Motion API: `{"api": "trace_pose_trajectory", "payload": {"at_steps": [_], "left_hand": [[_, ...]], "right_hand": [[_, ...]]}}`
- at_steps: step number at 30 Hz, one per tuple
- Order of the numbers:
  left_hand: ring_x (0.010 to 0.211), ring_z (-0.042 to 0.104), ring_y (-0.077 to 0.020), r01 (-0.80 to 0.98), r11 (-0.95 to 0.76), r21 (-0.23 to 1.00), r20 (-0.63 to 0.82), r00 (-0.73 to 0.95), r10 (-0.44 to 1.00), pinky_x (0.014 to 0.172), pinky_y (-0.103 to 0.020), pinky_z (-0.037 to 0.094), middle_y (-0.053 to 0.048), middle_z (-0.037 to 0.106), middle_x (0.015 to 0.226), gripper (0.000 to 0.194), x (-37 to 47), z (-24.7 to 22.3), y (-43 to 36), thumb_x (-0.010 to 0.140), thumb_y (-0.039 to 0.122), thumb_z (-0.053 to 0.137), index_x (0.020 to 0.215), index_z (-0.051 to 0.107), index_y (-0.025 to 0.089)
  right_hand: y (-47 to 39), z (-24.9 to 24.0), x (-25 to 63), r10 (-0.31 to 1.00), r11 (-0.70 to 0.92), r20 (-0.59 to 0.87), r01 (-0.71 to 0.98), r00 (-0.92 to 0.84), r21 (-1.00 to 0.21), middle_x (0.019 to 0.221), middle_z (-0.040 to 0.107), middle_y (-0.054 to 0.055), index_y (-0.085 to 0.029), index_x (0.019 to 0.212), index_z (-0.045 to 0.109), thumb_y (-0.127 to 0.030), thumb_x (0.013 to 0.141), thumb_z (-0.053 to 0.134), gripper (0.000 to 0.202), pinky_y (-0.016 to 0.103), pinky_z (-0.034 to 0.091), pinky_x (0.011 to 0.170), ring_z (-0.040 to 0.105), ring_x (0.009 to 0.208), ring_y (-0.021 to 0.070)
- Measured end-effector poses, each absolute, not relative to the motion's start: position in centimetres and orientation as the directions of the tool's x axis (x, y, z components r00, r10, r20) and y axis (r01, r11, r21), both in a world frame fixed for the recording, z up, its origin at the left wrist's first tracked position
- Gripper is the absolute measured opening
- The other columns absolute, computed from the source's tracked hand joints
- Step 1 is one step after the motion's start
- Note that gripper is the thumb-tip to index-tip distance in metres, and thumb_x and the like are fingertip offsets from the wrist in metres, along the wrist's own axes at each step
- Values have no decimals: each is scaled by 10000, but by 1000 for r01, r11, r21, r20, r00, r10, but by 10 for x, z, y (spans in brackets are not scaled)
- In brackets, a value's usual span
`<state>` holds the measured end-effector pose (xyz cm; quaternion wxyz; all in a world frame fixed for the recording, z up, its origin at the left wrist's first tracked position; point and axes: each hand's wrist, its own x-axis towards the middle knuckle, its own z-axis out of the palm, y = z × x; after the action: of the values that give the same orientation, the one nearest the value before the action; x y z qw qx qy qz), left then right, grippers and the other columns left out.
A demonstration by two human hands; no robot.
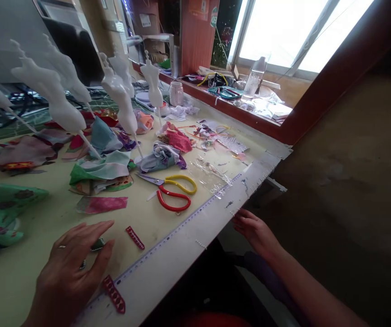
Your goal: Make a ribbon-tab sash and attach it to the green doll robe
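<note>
My left hand hovers low over the front left of the table, fingers stretched and thumb apart. In the gap between thumb and fingers lies a small dark green piece with a silvery beaded edge; the hand partly hides it. Near this hand are two small dark red strips, one with a row of light beads and one with round marks. My right hand is at the table's front edge, fingers together; whatever they may pinch is hidden. A short bead chain lies on the edge strip.
Scissors with red and yellow handles lie mid-table beside a clear plastic bag. A ruler runs along the front edge. Fabric scraps and several white miniature dress forms stand behind. A wooden window frame borders the back.
</note>
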<state>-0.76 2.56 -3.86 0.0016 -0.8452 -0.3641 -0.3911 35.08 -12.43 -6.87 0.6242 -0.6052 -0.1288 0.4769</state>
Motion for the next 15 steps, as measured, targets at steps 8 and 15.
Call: {"api": "trace_pose_trajectory", "payload": {"at_steps": [8,15], "left_hand": [[942,626,-258,596,-774,213,717,443,538,906,-451,494,-28,670,1001,465,-7,-38,27,795,194,611,1241,551,312],[895,621,-250,577,-800,166,701,501,507,888,-437,483,-80,663,967,308,-2,-31,25,834,192,560,1139,581,223]], "right_hand": [[-127,-77,347,763,-221,-538,-638,358,-738,856,724,17,-200,920,683,-118,641,667,291,279,488,732,660,758,152],[-128,-76,335,793,-234,-568,-750,221,-619,874,730,45,-152,925,690,-66,652,601,300,254,491,777,664,795,135]]}}
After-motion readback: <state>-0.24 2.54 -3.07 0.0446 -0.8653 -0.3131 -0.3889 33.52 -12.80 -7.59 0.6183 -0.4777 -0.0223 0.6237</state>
